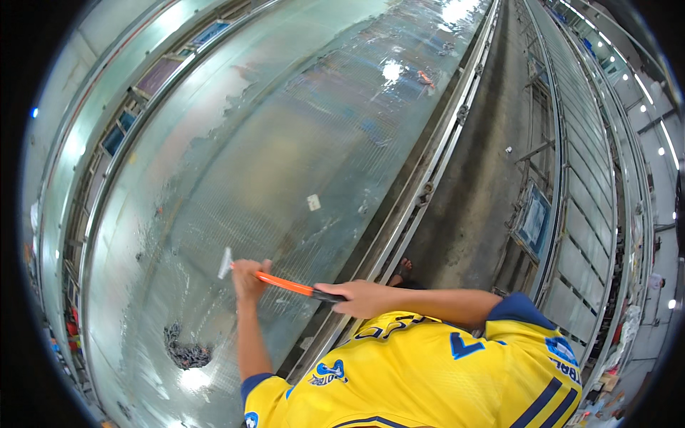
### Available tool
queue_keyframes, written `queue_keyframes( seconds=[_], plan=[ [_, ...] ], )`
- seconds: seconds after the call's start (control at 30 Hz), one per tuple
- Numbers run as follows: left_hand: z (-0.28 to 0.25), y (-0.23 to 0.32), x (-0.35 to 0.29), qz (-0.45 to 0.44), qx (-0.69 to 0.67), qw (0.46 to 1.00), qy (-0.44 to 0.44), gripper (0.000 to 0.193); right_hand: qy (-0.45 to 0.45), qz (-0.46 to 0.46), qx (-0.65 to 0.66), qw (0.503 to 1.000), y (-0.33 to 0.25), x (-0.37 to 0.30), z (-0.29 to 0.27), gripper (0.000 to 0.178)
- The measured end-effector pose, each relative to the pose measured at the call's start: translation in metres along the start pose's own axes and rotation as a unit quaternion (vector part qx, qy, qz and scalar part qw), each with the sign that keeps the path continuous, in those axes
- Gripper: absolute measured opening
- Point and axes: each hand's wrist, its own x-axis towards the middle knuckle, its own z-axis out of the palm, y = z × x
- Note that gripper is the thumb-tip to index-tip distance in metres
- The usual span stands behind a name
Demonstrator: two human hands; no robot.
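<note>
Both my hands are closed round a long-handled scraper (285, 284) with an orange shaft, a black grip end and a pale flat blade. My left hand (249, 279) holds the shaft close behind the blade. Farther back, my right hand (362, 298) wraps the black grip. The blade is low over a long, wet, glassy table (271, 164); whether it touches the surface I cannot tell. A dark clump of scraped-off residue (187, 351) lies on the table to the left of my left forearm. A small white piece (314, 202) lies beyond my hands.
A metal rail (435, 175) runs along the table's right edge. Beside it is a stained floor aisle (471, 192). Across the aisle stands another long slatted table (581, 214), with a blue framed screen (534, 222) below its edge. An orange-red scrap (426, 78) lies far up the wet table.
</note>
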Motion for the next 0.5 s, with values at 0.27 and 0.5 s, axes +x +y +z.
queue_keyframes(
  seconds=[0.27,0.5],
  plan=[
    [0.109,0.250,0.119,0.092,-0.180,0.978,-0.055,0.029,0.093,0.156,0.159,0.970,0.018,-0.235,-0.115,0.063],
    [0.188,0.300,0.262,0.142,-0.194,0.970,-0.023,0.024,0.167,0.024,0.216,0.962,0.046,-0.242,-0.163,0.043]
  ],
)
